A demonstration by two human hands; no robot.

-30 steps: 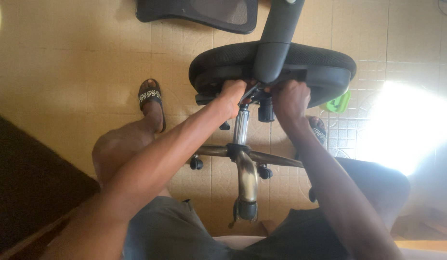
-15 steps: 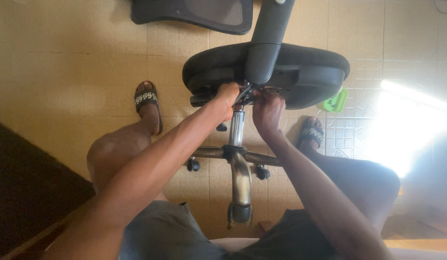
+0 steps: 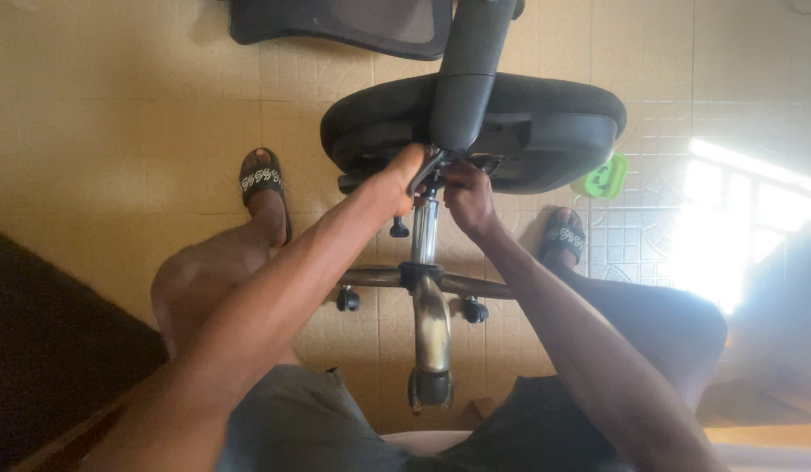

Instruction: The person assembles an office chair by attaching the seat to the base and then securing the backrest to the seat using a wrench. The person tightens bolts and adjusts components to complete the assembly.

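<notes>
A black office chair lies tipped on the tiled floor, with the underside of its seat [image 3: 554, 131] towards me. Its chrome column [image 3: 425, 232] runs down to a star base [image 3: 433, 325] with small casters [image 3: 430, 386]. My left hand [image 3: 395, 182] grips the black mechanism where the column meets the seat. My right hand [image 3: 467, 194] pinches the same mechanism from the other side, fingers closed on it. A thick black post [image 3: 468, 70] crosses above both hands and hides part of the mechanism.
A separate black mesh backrest [image 3: 344, 22] lies on the floor at the top. A small green object [image 3: 604, 177] sits beside the seat's right edge. My sandalled feet [image 3: 264, 183] flank the chair. Bright sunlight falls on the tiles at right; a dark area lies at lower left.
My right hand has slid left along the seat's underside, closer to the column. The left hand stays on the mechanism. The view has shifted slightly.
</notes>
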